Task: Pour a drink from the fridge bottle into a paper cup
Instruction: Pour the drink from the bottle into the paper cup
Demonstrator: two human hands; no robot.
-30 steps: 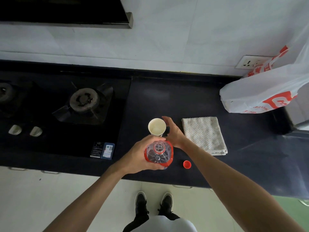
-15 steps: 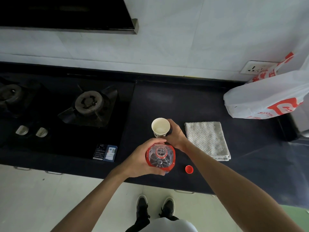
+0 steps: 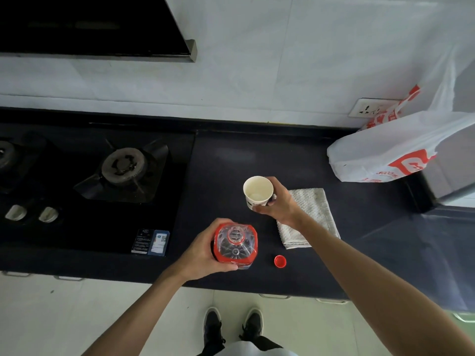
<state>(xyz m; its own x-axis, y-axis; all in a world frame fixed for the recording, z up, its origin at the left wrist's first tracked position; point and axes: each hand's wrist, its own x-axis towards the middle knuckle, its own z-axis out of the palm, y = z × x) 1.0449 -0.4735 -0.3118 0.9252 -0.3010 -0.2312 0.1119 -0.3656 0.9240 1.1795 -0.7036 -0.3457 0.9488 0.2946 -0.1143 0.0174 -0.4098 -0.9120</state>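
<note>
Paper cup (image 3: 258,192), now lifted in our right hand (image 3: 280,204); our left hand (image 3: 203,250) grips the uncapped bottle (image 3: 235,246), ready to pour.

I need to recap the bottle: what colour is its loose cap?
Red cap, on the counter, in the head view.

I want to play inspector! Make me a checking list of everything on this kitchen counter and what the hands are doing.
Surface: dark countertop, gas hob at left.
Job's things: open bottle, upright; paper cup; red cap lying beside the bottle.
Clutter: folded cloth, plastic bag.
Hands: left hand grips the bottle; right hand holds the cup.
Cables: nothing seen.
Surroundings: white wall, wall socket, range hood, pale floor.
</note>
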